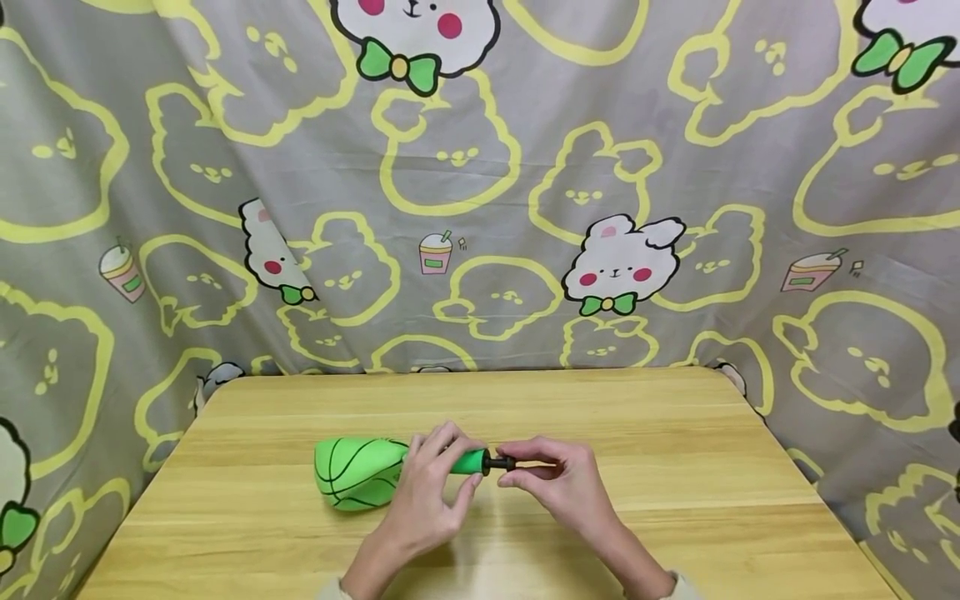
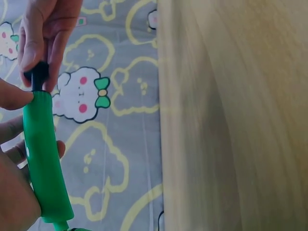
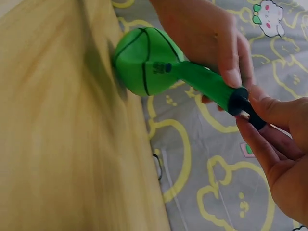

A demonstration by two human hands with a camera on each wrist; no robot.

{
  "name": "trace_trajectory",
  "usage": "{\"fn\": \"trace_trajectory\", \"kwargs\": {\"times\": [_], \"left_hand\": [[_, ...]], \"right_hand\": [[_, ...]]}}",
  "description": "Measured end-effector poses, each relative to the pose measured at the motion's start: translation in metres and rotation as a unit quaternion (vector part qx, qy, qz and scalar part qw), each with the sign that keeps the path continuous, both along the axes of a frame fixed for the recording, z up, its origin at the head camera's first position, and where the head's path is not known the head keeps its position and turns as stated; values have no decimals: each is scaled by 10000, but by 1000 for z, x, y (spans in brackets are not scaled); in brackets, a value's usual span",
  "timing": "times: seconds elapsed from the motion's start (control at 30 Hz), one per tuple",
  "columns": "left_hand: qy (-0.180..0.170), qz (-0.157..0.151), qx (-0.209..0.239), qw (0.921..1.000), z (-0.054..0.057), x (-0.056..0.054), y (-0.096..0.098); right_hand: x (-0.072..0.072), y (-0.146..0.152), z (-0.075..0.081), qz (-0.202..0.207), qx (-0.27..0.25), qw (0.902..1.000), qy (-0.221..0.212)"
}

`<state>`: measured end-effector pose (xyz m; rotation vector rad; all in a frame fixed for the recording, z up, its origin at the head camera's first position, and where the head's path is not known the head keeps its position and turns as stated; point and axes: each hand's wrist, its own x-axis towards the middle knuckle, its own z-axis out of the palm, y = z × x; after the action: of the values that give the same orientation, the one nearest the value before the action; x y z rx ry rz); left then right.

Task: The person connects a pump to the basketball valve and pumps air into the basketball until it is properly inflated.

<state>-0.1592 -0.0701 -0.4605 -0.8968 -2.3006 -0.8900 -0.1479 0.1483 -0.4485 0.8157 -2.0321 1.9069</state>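
Note:
A small green hand pump [image 2: 45,159] with a black plunger lies level above the table, its nozzle end against a soft, partly collapsed green ball [image 1: 356,471] with black lines. My left hand [image 1: 435,487] grips the pump's barrel. With thumb and fingers my right hand [image 1: 558,479] pinches the black plunger handle [image 1: 508,463], which is drawn a little way out of the barrel. In the right wrist view the ball [image 3: 144,62] bulges beyond the left hand [image 3: 211,38], and the barrel points from it toward the right hand [image 3: 284,149].
The wooden table [image 1: 637,400] has rounded far corners. Behind it and at both sides hangs a grey curtain [image 1: 480,250] printed with yellow outlines and white rabbits.

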Motion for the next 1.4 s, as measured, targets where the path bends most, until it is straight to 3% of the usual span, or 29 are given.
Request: {"fn": "trace_trajectory", "kwargs": {"times": [0.3, 0.73, 1.23, 1.4], "left_hand": [[34, 26, -12, 10000, -3, 1, 0], [-131, 84, 50, 9999, 0, -5, -9], [-146, 220, 216, 9994, 7, -10, -21], [-148, 187, 224, 9995, 8, -11, -23]], "right_hand": [[5, -3, -1, -153, 324, 9988, -329], [7, 12, 18, -178, 632, 9978, 68], [6, 49, 43, -145, 832, 9950, -528], [6, 53, 49, -57, 908, 9946, -504]]}}
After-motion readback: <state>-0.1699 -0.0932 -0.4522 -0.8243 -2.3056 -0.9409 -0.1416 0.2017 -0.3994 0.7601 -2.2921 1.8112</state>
